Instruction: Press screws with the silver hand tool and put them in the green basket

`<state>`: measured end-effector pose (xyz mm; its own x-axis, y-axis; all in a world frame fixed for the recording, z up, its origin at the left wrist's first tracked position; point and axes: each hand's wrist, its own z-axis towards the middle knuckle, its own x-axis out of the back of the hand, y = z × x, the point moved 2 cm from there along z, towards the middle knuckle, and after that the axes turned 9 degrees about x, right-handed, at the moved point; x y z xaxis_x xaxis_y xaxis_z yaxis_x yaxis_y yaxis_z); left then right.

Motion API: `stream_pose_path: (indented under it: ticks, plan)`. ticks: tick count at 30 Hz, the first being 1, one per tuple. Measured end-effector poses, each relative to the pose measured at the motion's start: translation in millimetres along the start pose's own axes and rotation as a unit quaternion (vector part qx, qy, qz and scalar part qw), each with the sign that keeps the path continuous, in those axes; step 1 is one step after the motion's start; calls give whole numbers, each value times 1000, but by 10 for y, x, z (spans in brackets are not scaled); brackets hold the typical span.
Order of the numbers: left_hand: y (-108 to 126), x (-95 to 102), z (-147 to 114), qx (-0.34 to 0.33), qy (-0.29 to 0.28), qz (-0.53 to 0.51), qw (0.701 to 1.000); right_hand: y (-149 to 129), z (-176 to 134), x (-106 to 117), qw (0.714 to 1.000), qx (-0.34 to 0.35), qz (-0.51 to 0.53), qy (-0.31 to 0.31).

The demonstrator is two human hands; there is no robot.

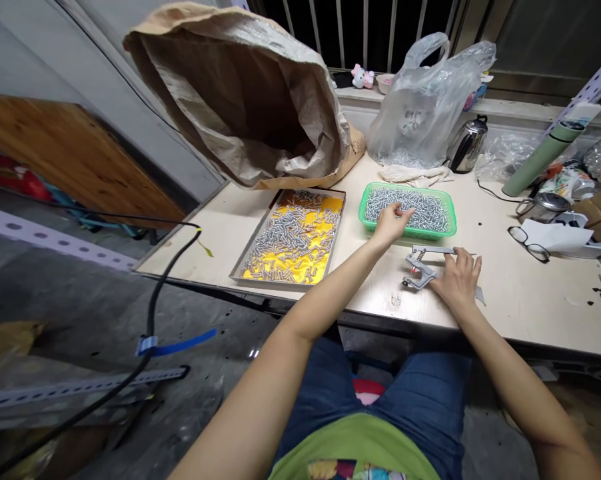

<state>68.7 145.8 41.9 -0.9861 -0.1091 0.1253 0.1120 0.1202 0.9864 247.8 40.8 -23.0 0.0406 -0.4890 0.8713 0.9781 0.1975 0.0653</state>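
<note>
My left hand (393,223) is over the front of a green plastic basket (453,225) heaped with small silvery screw-like parts (423,208). Its fingertips are pinched together; what they hold, if anything, is too small to make out. On the table just right of the basket's front, my right hand (459,279) grips a grey metal hand tool (420,272) with a spring and a lever, its jaw end pointing left. To the left lies a shallow tray (236,272) with a yellow lining, covered in loose small metal screw-like pieces (293,233).
A large open paper sack (240,100) leans behind the tray. Toward the back are a clear plastic bag (410,113), a steel kettle (468,143) and a green tumbler (543,160). Eyeglasses (529,244) lie on the right. A black cable (153,307) hangs at the table's left side.
</note>
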Motion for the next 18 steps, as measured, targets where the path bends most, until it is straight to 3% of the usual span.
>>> stream_pose_path:
  ticks: [2,5,7,10,13,18]
  plan:
    - [13,174,121,-21,14,44,999,1,6,-22,1000,0,5,3]
    - [-61,723,255,-26,81,170,982,20,5,-58,1000,-9,18,1]
    - [-137,1161,337,6,138,278,951,26,2,-81,1000,-11,27,-2]
    - [-244,1647,437,64,145,404,901,11,4,-101,999,-5,35,-8]
    - [-311,1812,468,80,117,453,880,-6,9,-103,999,0,35,-21]
    - [-387,1704,389,131,33,479,867,-5,20,-92,999,-8,33,-36]
